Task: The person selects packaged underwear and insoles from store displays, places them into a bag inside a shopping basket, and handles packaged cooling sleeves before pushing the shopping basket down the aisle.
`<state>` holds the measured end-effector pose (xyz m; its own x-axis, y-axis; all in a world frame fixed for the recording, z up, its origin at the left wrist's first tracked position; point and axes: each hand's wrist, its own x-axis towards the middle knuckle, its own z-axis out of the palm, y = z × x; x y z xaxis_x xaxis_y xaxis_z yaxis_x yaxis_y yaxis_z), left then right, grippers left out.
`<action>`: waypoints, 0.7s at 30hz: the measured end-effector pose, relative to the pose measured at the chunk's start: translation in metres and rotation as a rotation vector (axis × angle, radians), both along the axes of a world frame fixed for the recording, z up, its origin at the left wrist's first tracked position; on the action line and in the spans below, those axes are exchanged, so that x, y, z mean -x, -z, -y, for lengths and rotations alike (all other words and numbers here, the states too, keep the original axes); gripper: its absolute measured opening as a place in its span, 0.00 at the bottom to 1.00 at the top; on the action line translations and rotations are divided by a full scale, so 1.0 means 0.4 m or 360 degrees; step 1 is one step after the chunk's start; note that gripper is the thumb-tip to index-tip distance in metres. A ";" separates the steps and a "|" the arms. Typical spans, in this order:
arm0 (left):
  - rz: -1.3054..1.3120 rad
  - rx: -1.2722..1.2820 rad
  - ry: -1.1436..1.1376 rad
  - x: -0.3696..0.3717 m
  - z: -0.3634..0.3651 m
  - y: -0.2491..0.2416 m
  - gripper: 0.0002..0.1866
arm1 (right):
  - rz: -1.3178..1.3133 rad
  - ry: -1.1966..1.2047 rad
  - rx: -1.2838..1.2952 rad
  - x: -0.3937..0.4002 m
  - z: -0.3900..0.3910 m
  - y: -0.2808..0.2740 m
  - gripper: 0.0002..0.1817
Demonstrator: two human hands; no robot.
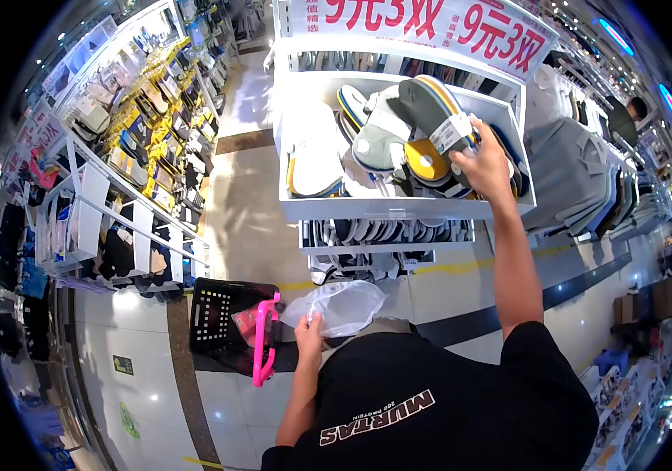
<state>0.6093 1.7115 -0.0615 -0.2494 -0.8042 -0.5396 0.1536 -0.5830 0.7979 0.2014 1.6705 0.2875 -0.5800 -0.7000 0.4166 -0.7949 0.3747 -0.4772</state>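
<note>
My right hand (486, 163) reaches over the white display bin (398, 208) and grips a dark grey slipper insole (427, 106) with a striped edge and a white tag. Under it in the bin lie several other insoles, among them a grey one (377, 147), a yellow one (426, 160) and white ones (316, 161). Low in front of my body, my left hand (308, 330) holds a translucent plastic bag (347, 304) by its edge. The bag hangs between my body and the bin.
A black shopping basket (214, 314) with a pink handle (264, 345) stands on the floor at the left. Shelves of packaged goods (147, 125) line the left side. Hanging shirts (567, 177) are at the right, with a person (626, 114) beyond them.
</note>
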 end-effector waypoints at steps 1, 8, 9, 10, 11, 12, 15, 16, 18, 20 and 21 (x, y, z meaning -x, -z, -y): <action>-0.0004 0.0013 0.0018 0.000 0.006 -0.020 0.11 | 0.0170 -0.0117 0.0111 0.009 -0.006 0.002 0.40; 0.0086 0.0189 0.0221 -0.020 0.046 -0.132 0.11 | 0.0582 -0.0548 0.0449 -0.154 -0.147 -0.133 0.37; 0.0133 0.0212 0.0265 -0.024 0.058 -0.133 0.12 | 0.0762 -0.0588 0.0355 -0.184 -0.170 -0.132 0.39; 0.0114 0.0263 0.0240 -0.025 0.068 -0.143 0.13 | 0.1018 -0.0730 0.0212 -0.203 -0.195 -0.109 0.41; 0.0088 0.0330 0.0227 -0.024 0.075 -0.159 0.14 | 0.1137 -0.0862 0.0041 -0.223 -0.217 -0.079 0.42; 0.0052 0.0243 0.0172 -0.025 0.080 -0.175 0.14 | 0.1174 -0.0936 -0.0162 -0.248 -0.226 -0.037 0.41; -0.0046 0.0147 0.0074 -0.018 0.090 -0.203 0.14 | 0.1351 -0.1133 -0.0781 -0.308 -0.223 0.106 0.40; -0.0044 0.0197 0.0083 -0.024 0.090 -0.203 0.14 | 0.1475 -0.1058 -0.0896 -0.322 -0.229 0.152 0.39; -0.0011 0.0253 0.0083 -0.032 0.088 -0.202 0.14 | 0.1563 -0.0995 -0.1129 -0.334 -0.220 0.234 0.36; 0.0145 0.0491 0.0212 -0.036 0.064 -0.214 0.14 | 0.1483 -0.0996 -0.1325 -0.340 -0.209 0.303 0.33; 0.0213 0.0622 0.0275 -0.033 0.061 -0.220 0.14 | 0.1493 -0.0914 -0.1422 -0.345 -0.196 0.339 0.33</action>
